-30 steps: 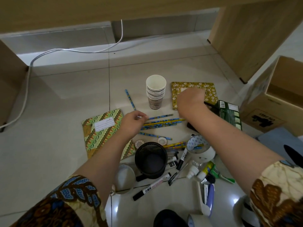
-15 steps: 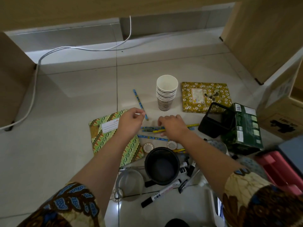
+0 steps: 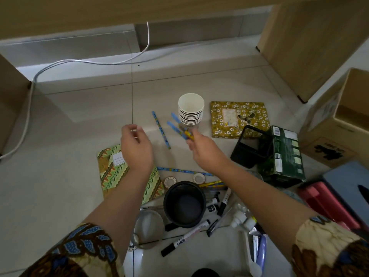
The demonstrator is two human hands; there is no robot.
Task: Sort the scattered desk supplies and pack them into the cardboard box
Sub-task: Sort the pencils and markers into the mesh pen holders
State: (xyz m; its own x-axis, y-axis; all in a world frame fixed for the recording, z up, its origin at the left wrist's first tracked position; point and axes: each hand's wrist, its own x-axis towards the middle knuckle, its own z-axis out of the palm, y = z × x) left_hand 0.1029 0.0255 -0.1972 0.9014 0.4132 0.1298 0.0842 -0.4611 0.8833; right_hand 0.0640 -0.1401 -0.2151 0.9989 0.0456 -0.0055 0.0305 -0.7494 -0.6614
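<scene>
The cardboard box [image 3: 339, 124] stands on the floor well to the right of the stack of paper cups [image 3: 191, 108]. The frame edge cuts it off, so only one corner and part of its open top show. Below the box, further from the cups, a red thing [image 3: 323, 200] is blurred and half out of frame, and I cannot tell what it is.

The green batik notebook [image 3: 111, 166], down-left of the cups, is partly hidden under the left forearm. Below the cups, a round black mesh pot [image 3: 184, 204] covers part of a heap of markers [image 3: 185, 236] and pencils. Two small tape rolls [image 3: 170, 181] lie just above its rim.

The right hand [image 3: 203, 148], just below the cups, is curled around a bunch of blue pencils [image 3: 175, 126]. Their ends fan up-left across the base of the stack. They are smeared, so their number is unclear, and whether they touch the cups cannot be told.

The left hand [image 3: 135, 144] hovers left of the cups with loosely curled fingers, and nothing shows in it. One blue pencil [image 3: 160, 128] lies alone on the floor between this hand and the cups.

Right of the cups lies a yellow flowered notebook [image 3: 239, 118]. Below it a rectangular black mesh holder [image 3: 251, 146] is tilted against a green carton [image 3: 285, 154].
</scene>
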